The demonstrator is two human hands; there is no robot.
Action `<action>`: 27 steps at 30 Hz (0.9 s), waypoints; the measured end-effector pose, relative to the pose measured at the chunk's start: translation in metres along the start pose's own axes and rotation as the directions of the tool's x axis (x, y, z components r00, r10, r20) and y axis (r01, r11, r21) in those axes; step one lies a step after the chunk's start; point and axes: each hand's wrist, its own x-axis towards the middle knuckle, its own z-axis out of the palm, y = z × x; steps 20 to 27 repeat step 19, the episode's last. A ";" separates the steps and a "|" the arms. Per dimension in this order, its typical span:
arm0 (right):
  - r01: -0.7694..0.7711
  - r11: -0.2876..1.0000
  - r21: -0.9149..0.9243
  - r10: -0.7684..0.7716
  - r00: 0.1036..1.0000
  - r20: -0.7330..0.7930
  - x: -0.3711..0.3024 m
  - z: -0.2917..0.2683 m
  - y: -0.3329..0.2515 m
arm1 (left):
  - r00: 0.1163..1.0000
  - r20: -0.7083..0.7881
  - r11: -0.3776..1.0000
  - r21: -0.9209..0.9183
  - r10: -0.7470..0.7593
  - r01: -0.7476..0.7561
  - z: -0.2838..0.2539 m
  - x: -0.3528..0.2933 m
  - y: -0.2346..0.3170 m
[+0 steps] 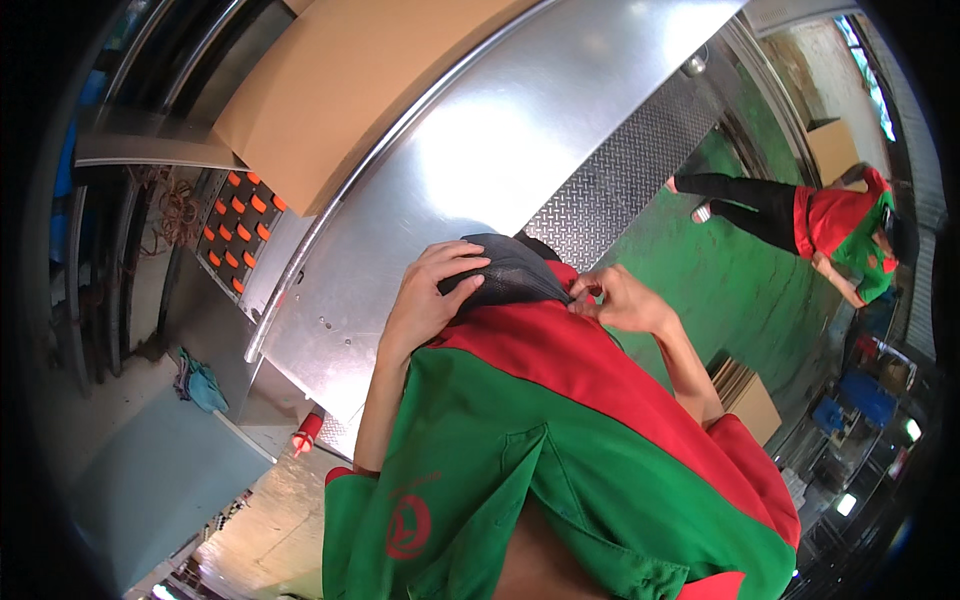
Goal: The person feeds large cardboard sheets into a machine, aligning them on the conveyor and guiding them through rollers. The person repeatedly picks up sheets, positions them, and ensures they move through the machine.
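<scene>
At my waist, a piece of black mesh fabric [510, 275] bulges out just beyond the red lower part of my green and red shirt [540, 345]. My left hand [432, 285] is closed over the left side of this fabric, with the thumb and fingers pressed onto it. My right hand [618, 298] pinches with curled fingers at the red hem, right by the fabric's right edge. Whether the fingers also hold some of the black fabric is hidden. Both forearms are bent inward in front of my body.
Beyond my hands lies a shiny metal table [480, 160] with a rounded rail, and a large cardboard sheet [360, 80] past it. Orange rollers [240, 225] show at left. A textured metal plate [630, 160] borders the green floor [690, 250]. Another person [830, 220] stands at right.
</scene>
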 end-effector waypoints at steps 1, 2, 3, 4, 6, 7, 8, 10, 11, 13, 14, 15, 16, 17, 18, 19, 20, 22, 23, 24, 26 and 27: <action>0.002 1.000 0.031 -0.001 1.000 -0.012 -0.003 0.004 0.005 | 1.000 0.000 1.000 -0.017 -0.008 0.008 0.002 -0.005 0.000; 0.005 0.998 0.058 -0.004 1.000 -0.021 -0.006 0.007 0.011 | 1.000 0.014 1.000 -0.021 -0.016 0.016 0.004 -0.008 -0.001; -0.080 0.988 0.130 0.077 0.997 0.030 -0.010 0.007 0.016 | 0.999 0.026 0.999 -0.026 -0.026 0.026 0.005 -0.010 -0.003; -0.172 0.965 0.198 0.157 0.984 0.088 -0.015 0.007 0.020 | 0.999 0.039 0.999 -0.034 -0.037 0.039 0.007 -0.012 -0.005; -0.261 0.942 0.212 0.228 0.959 0.169 -0.032 0.010 0.025 | 0.996 0.028 0.994 -0.072 -0.084 0.086 0.014 -0.012 -0.008; -0.254 0.953 0.167 0.223 0.957 0.183 -0.041 0.011 0.027 | 0.995 0.025 0.991 -0.090 -0.099 0.101 0.017 -0.009 -0.009; -0.250 0.963 0.097 0.228 0.954 0.194 -0.050 0.013 0.028 | 0.991 0.035 0.986 -0.098 -0.132 0.135 0.020 -0.004 -0.011; -0.276 0.958 0.082 0.259 0.950 0.174 -0.070 0.021 0.033 | 0.974 0.186 0.970 -0.182 -0.127 0.161 0.028 0.000 -0.019; -0.256 0.965 0.061 0.243 0.955 0.169 -0.080 0.027 0.035 | 0.947 0.277 0.940 -0.246 -0.164 0.235 0.035 0.001 -0.024; -0.138 0.989 0.049 0.134 0.988 0.073 -0.096 0.036 0.038 | 0.876 0.434 0.883 -0.302 -0.209 0.360 0.046 0.000 -0.031; -0.078 0.997 -0.007 0.078 0.996 0.040 -0.100 0.036 0.039 | 0.838 0.498 0.863 -0.300 -0.222 0.407 0.051 -0.001 -0.034; -0.080 0.997 0.000 0.080 0.996 0.044 -0.105 0.035 0.040 | 0.796 0.558 0.843 -0.290 -0.236 0.453 0.055 -0.003 -0.036; -0.103 0.994 -0.031 0.104 0.993 0.053 -0.111 0.033 0.040 | 0.809 0.546 0.844 -0.309 -0.219 0.438 0.060 -0.005 -0.037; -0.101 0.992 -0.071 0.106 0.993 0.058 -0.115 0.030 0.041 | 0.821 0.532 0.846 -0.324 -0.207 0.423 0.065 -0.008 -0.038; -0.162 0.986 -0.034 0.165 0.979 0.119 -0.116 0.024 0.045 | 0.827 0.521 0.845 -0.328 -0.210 0.421 0.069 -0.011 -0.039; -0.196 0.980 -0.025 0.197 0.964 0.178 -0.116 0.017 0.050 | 0.838 0.513 0.856 -0.334 -0.186 0.394 0.073 -0.013 -0.041; -0.196 0.980 -0.025 0.197 0.964 0.178 -0.116 0.017 0.050 | 0.838 0.513 0.856 -0.334 -0.186 0.394 0.073 -0.013 -0.041; -0.196 0.980 -0.025 0.197 0.964 0.178 -0.116 0.017 0.050 | 0.838 0.513 0.856 -0.334 -0.186 0.394 0.073 -0.013 -0.041; -0.196 0.980 -0.025 0.197 0.964 0.178 -0.116 0.017 0.050 | 0.838 0.513 0.856 -0.334 -0.186 0.394 0.073 -0.013 -0.041; -0.196 0.980 -0.025 0.197 0.964 0.178 -0.116 0.017 0.050 | 0.838 0.513 0.856 -0.334 -0.186 0.394 0.073 -0.013 -0.041; -0.196 0.980 -0.025 0.197 0.964 0.178 -0.116 0.017 0.050 | 0.838 0.513 0.856 -0.334 -0.186 0.394 0.073 -0.013 -0.041; -0.196 0.980 -0.025 0.197 0.964 0.178 -0.116 0.017 0.050 | 0.838 0.513 0.856 -0.334 -0.186 0.394 0.073 -0.013 -0.041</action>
